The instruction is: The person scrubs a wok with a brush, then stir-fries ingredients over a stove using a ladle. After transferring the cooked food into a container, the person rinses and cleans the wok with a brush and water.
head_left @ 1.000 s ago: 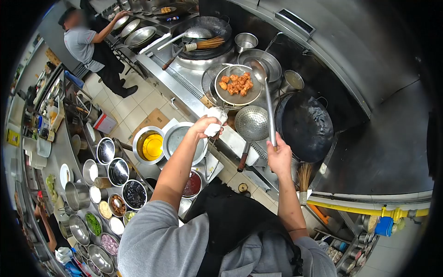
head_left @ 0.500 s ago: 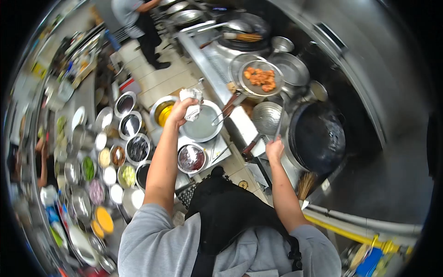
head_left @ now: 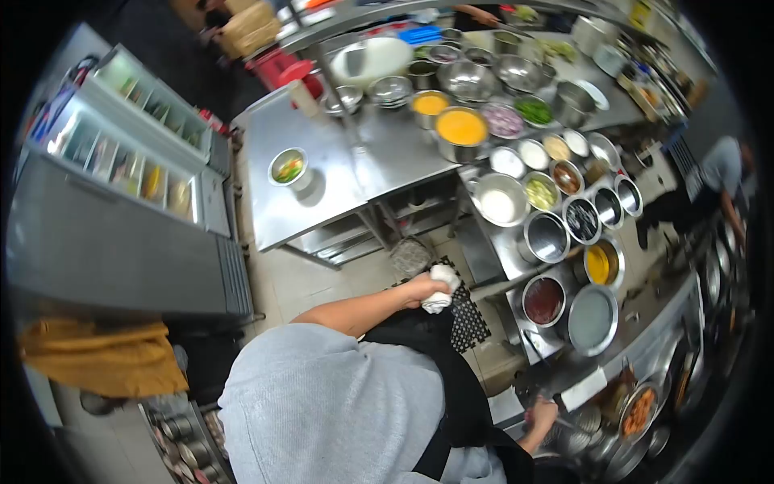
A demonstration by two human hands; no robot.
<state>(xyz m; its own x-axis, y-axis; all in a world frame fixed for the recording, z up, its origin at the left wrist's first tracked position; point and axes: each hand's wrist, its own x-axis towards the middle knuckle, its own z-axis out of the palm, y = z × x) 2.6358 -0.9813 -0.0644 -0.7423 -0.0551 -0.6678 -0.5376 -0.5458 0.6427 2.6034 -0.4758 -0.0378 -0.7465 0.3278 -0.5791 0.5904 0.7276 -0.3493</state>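
Observation:
My left hand (head_left: pixel 421 291) is closed around a bunched white cloth (head_left: pixel 440 289), held in front of my black apron above the aisle floor. At the stove side, my right hand (head_left: pixel 543 414) grips a long thin metal handle (head_left: pixel 566 423); blur hides what its far end is. A perforated metal scoop (head_left: pixel 587 420) lies close beside that hand. Farther right, a strainer holds orange-brown fried pieces (head_left: pixel 640 412). Between the hands and the prep counter are a bowl of cloudy liquid (head_left: pixel 592 320), a bowl of dark red contents (head_left: pixel 543 301) and a pot of yellow liquid (head_left: pixel 598 263).
A steel table (head_left: pixel 266 202) carries a small bowl of cut vegetables (head_left: pixel 289 167). Pots of orange liquid (head_left: pixel 462 127) and several ingredient bowls line the counter. An open-topped refrigerated cabinet (head_left: pixel 133 169) stands left. A black-and-white mat (head_left: pixel 469 319) lies underfoot. Another person (head_left: pixel 717 173) stands at right.
The view has swung left, bringing the steel table and refrigerated cabinet into sight. My left hand still holds the cloth, now away from the bowls. My right hand stays at the stove side.

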